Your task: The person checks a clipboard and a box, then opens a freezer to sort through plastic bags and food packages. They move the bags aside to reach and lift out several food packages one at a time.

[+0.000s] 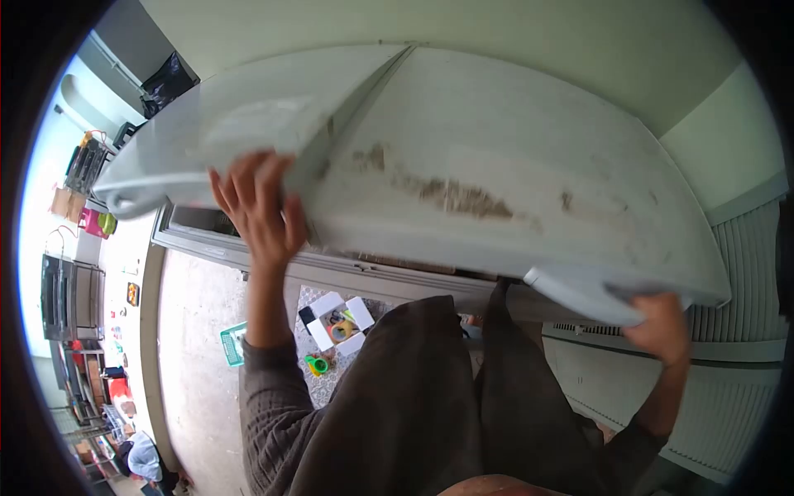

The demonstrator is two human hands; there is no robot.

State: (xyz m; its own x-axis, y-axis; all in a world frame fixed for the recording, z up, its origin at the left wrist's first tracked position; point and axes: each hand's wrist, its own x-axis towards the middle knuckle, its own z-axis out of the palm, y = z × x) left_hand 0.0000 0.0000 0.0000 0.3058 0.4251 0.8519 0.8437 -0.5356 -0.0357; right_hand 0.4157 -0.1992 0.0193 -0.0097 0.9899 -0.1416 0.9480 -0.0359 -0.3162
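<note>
Beyond the trousers, the right hand curls round the handle of a stained lid, probably for leverage; the left hand, fingers spread, is at the front edge by the seam, apparently to steady it. The lid sits above its frame. Farther below, an open box keeps tape together.
</note>
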